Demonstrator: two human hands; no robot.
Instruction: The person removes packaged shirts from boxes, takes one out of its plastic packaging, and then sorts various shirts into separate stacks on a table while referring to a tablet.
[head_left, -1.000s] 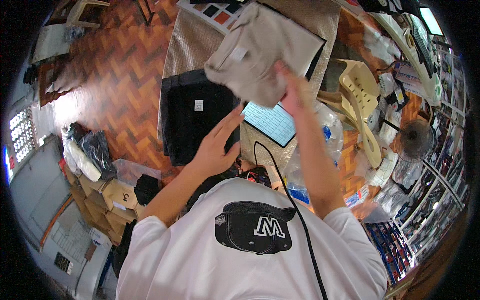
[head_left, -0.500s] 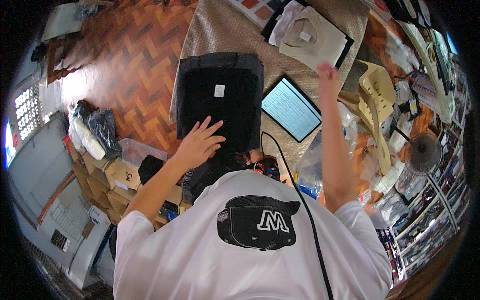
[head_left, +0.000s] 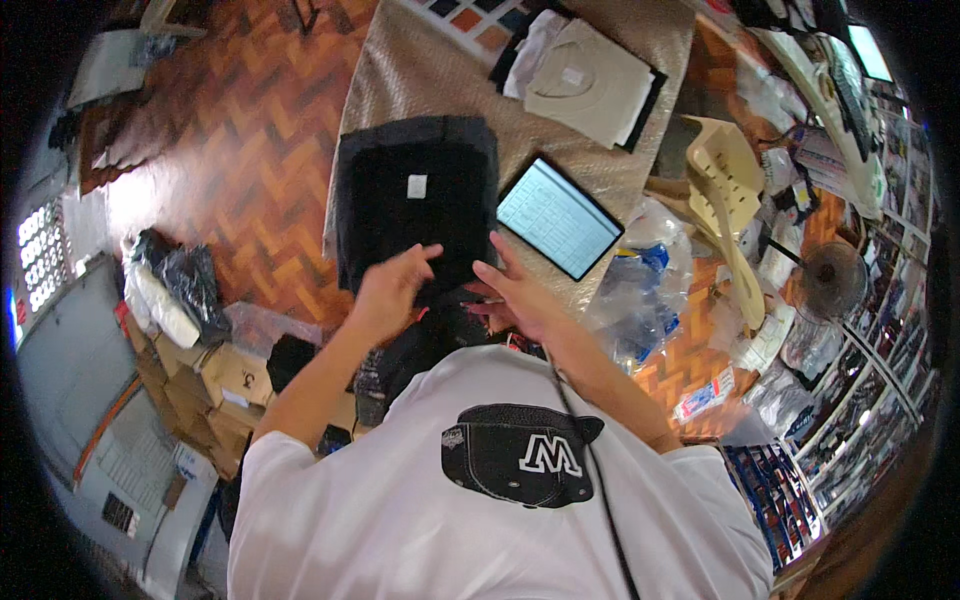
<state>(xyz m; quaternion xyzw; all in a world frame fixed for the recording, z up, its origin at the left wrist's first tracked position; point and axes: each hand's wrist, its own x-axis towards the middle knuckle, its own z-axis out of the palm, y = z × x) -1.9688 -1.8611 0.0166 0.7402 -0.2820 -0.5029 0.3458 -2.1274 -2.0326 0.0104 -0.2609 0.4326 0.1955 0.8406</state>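
Note:
A folded black garment (head_left: 385, 225) with a small white label (head_left: 417, 186) lies in front of me on the table, on what looks like a stack of dark clothes. Over its near edge is my left hand (head_left: 393, 287), fingers loosely bent and apart, with nothing visible in them. My right hand (head_left: 525, 292) is beside the near right corner of the garment, fingers spread and holding nothing I can see. To the right of the garment lies a tablet (head_left: 560, 217) with a lit table of lines on its screen.
Folded beige and dark shirts (head_left: 595, 90) lie at the table's far right, by a colour swatch sheet (head_left: 470, 18). Clear plastic bags (head_left: 640, 270), a beige plastic chair (head_left: 722, 175) and a fan (head_left: 835, 280) stand right. Cardboard boxes (head_left: 235, 375) are left. A black cable runs down my shirt.
My right hand has come down from beside the beige shirt to the near corner of the black garment. My left hand's fingers, earlier flat on the garment, are now more bent. The view has shifted slightly.

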